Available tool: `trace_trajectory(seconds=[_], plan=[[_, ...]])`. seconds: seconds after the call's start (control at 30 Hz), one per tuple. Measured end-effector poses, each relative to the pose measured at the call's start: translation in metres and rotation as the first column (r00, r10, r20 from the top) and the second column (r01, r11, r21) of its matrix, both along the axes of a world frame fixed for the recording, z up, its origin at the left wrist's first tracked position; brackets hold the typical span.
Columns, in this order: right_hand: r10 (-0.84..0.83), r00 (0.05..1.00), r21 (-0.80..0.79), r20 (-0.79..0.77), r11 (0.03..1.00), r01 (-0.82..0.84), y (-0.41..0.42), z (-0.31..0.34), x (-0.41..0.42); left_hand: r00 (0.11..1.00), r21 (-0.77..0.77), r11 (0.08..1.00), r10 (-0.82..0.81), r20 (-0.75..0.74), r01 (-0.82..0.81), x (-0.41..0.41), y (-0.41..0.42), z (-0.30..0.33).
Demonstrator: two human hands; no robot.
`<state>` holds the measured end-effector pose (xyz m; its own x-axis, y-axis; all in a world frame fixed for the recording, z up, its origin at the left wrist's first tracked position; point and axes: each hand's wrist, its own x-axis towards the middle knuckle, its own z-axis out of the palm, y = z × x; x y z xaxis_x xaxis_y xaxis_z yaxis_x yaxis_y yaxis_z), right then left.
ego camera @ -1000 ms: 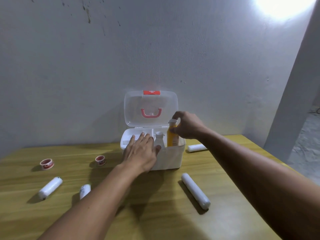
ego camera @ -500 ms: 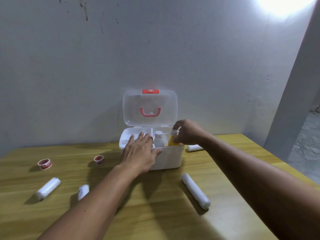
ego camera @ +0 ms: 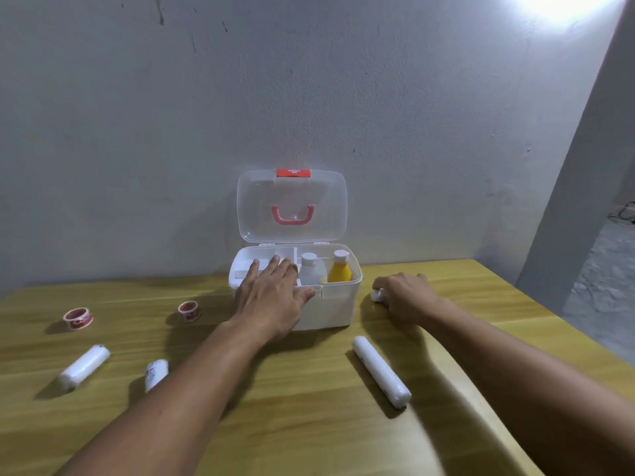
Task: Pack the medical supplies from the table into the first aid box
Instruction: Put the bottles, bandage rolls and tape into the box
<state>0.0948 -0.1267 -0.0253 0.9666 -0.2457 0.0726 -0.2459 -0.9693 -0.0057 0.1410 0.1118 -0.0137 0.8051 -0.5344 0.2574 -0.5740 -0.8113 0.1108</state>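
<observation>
Nearest on the table point(ego camera: 309, 424): three white wrapped rolls lie loose, a long one point(ego camera: 381, 372) at right front, a shorter one point(ego camera: 84, 367) at left front, a small printed one point(ego camera: 156, 374) beside it. Further back on the left, two red-and-white tape rolls point(ego camera: 78, 318) point(ego camera: 189, 311), well apart. None of these five is packed.

Left hand point(ego camera: 271, 297): fingers spread flat, resting on the front rim of the first aid box point(ego camera: 330, 310), holding nothing.

Right hand point(ego camera: 407, 295): curled over a fourth white roll point(ego camera: 377, 295) just right of the box; only its end shows, and whether the grip has closed cannot be told.

Inside the box, right compartment: one clear bottle point(ego camera: 311, 271) and one yellow bottle point(ego camera: 339, 271), both upright. Lid point(ego camera: 292, 206) stands open.

Judgement: two items packed, six left.
</observation>
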Motion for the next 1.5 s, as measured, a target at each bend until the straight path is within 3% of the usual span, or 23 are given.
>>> trace_trajectory(seconds=[0.1,0.23,0.3,0.6,0.7,0.8,0.9,0.97,1.07,1.33,1.5], plan=[[0.044,0.998,0.006,-0.035,0.999,-0.044,0.013,0.014,-0.017,1.0,0.012,1.0,0.001,0.002,-0.001,-0.001,-0.001,0.001],[0.064,0.961,0.219,-0.268,0.976,-0.004,0.037,0.038,-0.038,1.0,0.033,0.999,0.009,-0.004,-0.009,0.001,-0.002,0.002],[0.092,0.937,0.236,-0.336,0.972,-0.011,0.048,0.044,-0.043,1.0,0.035,0.999,0.009,-0.009,-0.009,0.001,-0.001,0.002],[0.164,0.913,0.192,-0.374,0.977,-0.097,0.083,0.038,-0.053,1.0,-0.039,0.999,0.002,-0.024,-0.003,0.0,0.0,0.004],[0.147,0.968,0.313,-0.203,0.947,-0.078,0.08,0.057,-0.058,0.998,-0.186,0.982,0.002,-0.057,-0.013,0.003,0.005,0.008],[0.057,0.978,0.401,0.202,0.906,-0.136,0.077,0.086,-0.06,0.996,-0.244,0.966,0.083,-0.019,-0.085,0.006,0.016,0.013],[-0.019,0.765,0.28,0.644,0.937,-0.212,0.075,0.098,-0.05,0.972,-0.163,0.96,0.212,-0.102,-0.227,0.005,0.024,0.012],[-0.032,0.65,0.243,0.759,0.941,-0.237,0.078,0.092,-0.039,0.944,-0.116,0.949,0.266,-0.196,-0.292,0.002,0.026,0.012],[-0.019,0.622,0.224,0.783,0.941,-0.254,0.087,0.074,-0.023,0.923,-0.102,0.945,0.274,-0.272,-0.311,-0.005,0.026,0.018],[0.106,0.749,0.108,0.654,0.967,-0.232,0.108,0.027,-0.017,0.914,-0.094,0.951,0.252,-0.319,-0.295,-0.003,0.027,0.019],[0.065,0.792,0.038,0.606,0.993,-0.111,0.108,0.014,-0.02,0.928,-0.121,0.961,0.2,-0.316,-0.248,0.005,0.033,0.014]])
